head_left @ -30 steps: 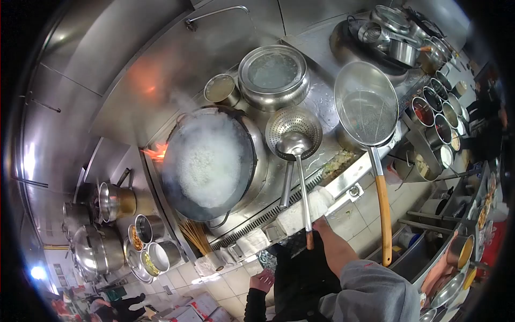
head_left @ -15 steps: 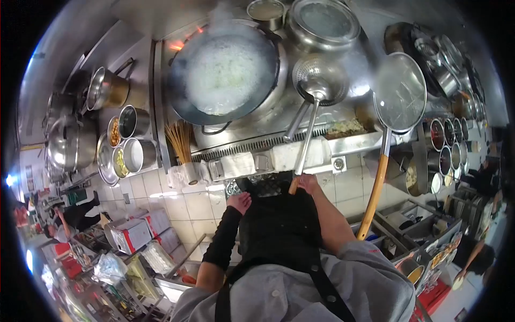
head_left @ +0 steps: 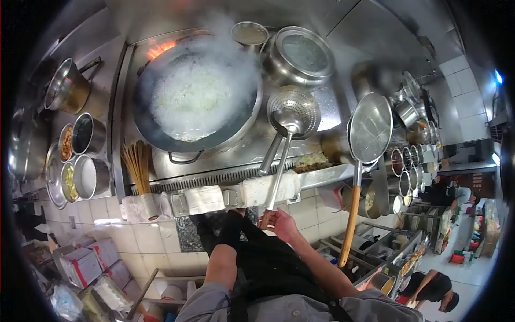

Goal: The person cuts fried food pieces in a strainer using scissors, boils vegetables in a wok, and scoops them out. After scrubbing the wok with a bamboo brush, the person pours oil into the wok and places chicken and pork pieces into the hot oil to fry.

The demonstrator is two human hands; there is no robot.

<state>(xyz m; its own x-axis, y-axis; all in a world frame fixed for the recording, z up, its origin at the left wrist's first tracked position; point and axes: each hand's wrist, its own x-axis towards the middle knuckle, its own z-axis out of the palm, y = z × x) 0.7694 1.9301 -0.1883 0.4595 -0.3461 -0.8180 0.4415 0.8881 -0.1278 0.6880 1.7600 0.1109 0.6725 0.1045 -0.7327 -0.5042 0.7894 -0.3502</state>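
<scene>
A large black wok (head_left: 196, 96) sits on the lit stove, full of foaming, steaming liquid. To its right a ladle (head_left: 284, 145) rests in a perforated strainer (head_left: 300, 104), its handle reaching over the stove's front edge. My right hand (head_left: 281, 224) is at the wooden end of that handle, fingers curled around it. My left hand (head_left: 239, 212) is near the front edge beside a folded white cloth (head_left: 206, 199); only a small part of it shows past the dark sleeve. A wire-mesh skimmer (head_left: 371, 129) with a long wooden handle lies further right.
Flames (head_left: 160, 49) rise behind the wok. A lidded pot (head_left: 303, 56) stands at the back. A bamboo brush (head_left: 138, 166) leans at the front left, near several metal containers (head_left: 91, 177). Seasoning pots (head_left: 406, 161) line the right. A co-worker (head_left: 429, 290) is at the lower right.
The view has swung to the right, so the wok now appears further left. My left hand has moved forward to the stove's front edge, closer to my right hand.
</scene>
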